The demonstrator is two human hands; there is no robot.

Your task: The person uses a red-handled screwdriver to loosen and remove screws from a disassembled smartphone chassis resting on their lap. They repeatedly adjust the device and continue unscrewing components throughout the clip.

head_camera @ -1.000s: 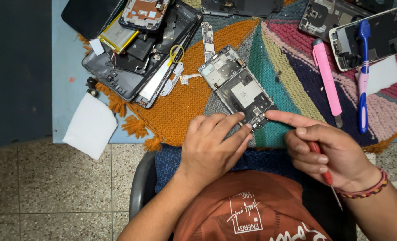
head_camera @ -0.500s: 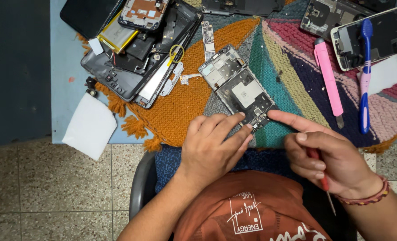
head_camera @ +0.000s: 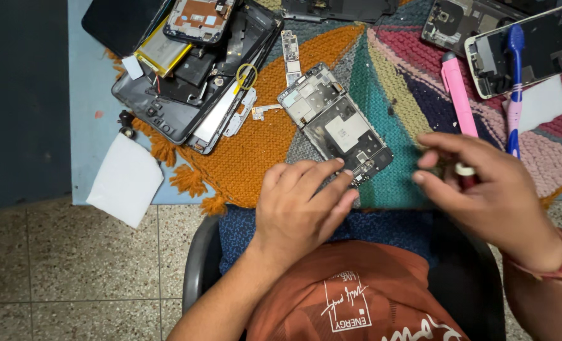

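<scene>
A white paper sheet (head_camera: 126, 179) hung over the near-left edge of the blue tabletop (head_camera: 88, 82). Beyond it, a heap of phone shells (head_camera: 189, 95) with a yellow battery (head_camera: 161, 52) sat at the far-left corner, partly on the knitted mat (head_camera: 256, 145). A narrow circuit board (head_camera: 290, 53) lay just right of the heap.

The opened phone frame (head_camera: 334, 123) lay mid-mat near the near edge, long axis diagonal, its far end pointing up-left and its near end down-right toward the person.

The left hand (head_camera: 300, 208) lay flat, fingers loosely spread and extended, fingertips (head_camera: 339, 163) pressing the frame's near end; it gripped nothing.

The right hand (head_camera: 483, 189) hovered off the frame, to its right, fingers curled around a red-handled tool (head_camera: 467, 177), mostly hidden and blurred; how tight the grip was could not be told.

A pink pen-like tool (head_camera: 456, 91), a blue toothbrush (head_camera: 514, 76) and another open phone (head_camera: 533, 47) lay near the far-right corner.

Versus half a second earlier: the right index finger no longer reached to the frame's near end; the hand had pulled back rightward and lifted. The left hand and the frame were unchanged.
</scene>
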